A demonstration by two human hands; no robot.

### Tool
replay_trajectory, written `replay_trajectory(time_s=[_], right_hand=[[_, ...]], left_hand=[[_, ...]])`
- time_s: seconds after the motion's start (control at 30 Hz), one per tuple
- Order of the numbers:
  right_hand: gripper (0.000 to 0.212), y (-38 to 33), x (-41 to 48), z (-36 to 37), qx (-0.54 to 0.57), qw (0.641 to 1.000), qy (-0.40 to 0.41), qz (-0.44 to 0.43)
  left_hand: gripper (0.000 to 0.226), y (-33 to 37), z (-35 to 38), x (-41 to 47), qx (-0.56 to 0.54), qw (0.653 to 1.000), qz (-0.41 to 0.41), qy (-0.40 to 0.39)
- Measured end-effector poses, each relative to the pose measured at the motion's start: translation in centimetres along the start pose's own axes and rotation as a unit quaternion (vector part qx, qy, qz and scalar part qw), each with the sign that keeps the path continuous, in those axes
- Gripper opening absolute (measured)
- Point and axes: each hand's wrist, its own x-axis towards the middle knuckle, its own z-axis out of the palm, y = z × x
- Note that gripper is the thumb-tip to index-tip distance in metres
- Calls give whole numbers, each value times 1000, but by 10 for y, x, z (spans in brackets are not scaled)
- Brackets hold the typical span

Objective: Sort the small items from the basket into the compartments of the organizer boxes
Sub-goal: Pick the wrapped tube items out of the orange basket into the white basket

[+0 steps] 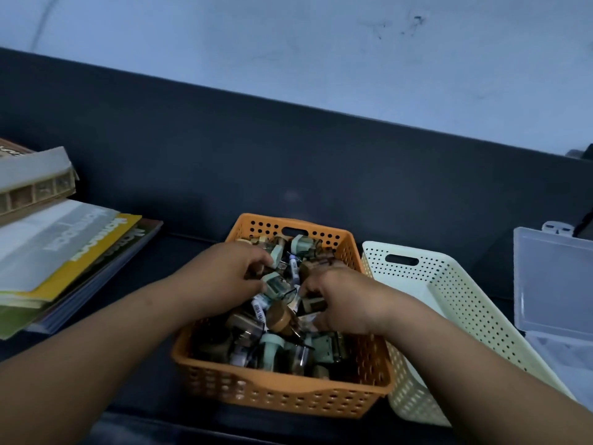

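1. Now your left hand (231,274) is inside the orange basket (282,393), towards its far left side. Its fingers are curled down around the small items (276,348) heaped there; which piece they hold cannot be told.
2. Your right hand (340,303) is on the basket's right side, close to the left hand, with its fingers curled round a brown piece (313,305).
3. The heap lies under and between both hands and reaches the near wall.
4. A cream basket (449,284) leans tilted against the orange one's right side; beyond it stands a clear organizer box (552,284), lid raised.
5. Well to your left, books (64,252) carry a compartment box (35,184).
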Motion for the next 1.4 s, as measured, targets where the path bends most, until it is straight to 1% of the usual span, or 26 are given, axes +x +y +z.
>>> replay_trajectory(time_s=[0.1, 0.2, 0.3, 0.37, 0.47, 0.53, 0.63, 0.77, 0.8, 0.87, 0.93, 1.03, 1.17, 1.3, 1.37, 1.4], right_hand=[[53, -2, 3, 2, -34, 999, -9, -12], [53, -3, 7, 6, -68, 997, -21, -19], [46, -2, 9, 7, -84, 996, -32, -18], [42, -2, 11, 9, -81, 996, -27, -20], [37, 0, 12, 12, -49, 998, 4, -30], [26, 3, 10, 11, -11, 999, 25, -33], [8, 6, 7, 8, 86, 995, 53, -8], [11, 10, 4, 7, 219, 971, 88, 23], [10, 11, 3, 6, 243, 965, 94, 24], [10, 14, -2, 2, 290, 950, 111, 19], [11, 18, -9, -2, 326, 936, 133, 15], [12, 30, -24, -8, 355, 917, 178, 29], [10, 56, -49, -14, 407, 882, 229, 61], [7, 87, -74, -11, 411, 866, 263, 108], [6, 101, -85, -8, 385, 872, 269, 138], [9, 107, -89, -6, 354, 883, 265, 158]], left_hand=[[15, -3, 1, 0, 38, 998, 15, -41], [17, -4, 2, 2, 76, 992, 13, -101], [21, -4, 2, 7, 95, 984, 3, -148], [24, -4, 3, 12, 113, 978, -8, -176], [26, -5, 3, 17, 119, 972, -19, -202], [24, -4, 2, 18, 117, 971, -15, -207], [18, -4, 3, 19, 130, 970, 8, -207], [12, -4, 2, 16, 139, 967, 27, -211], [10, -5, 0, 15, 113, 971, 24, -211], [4, -5, -8, 12, 17, 977, 19, -211], [5, 0, -17, 10, -68, 979, 26, -191], [8, 16, -24, 13, -150, 979, 39, -132], [11, 50, -13, 25, -193, 979, 37, -61], [13, 95, 14, 45, -202, 976, 53, -58], [14, 114, 29, 53, -175, 981, 62, -61], [15, 121, 34, 56, -166, 981, 70, -70]])
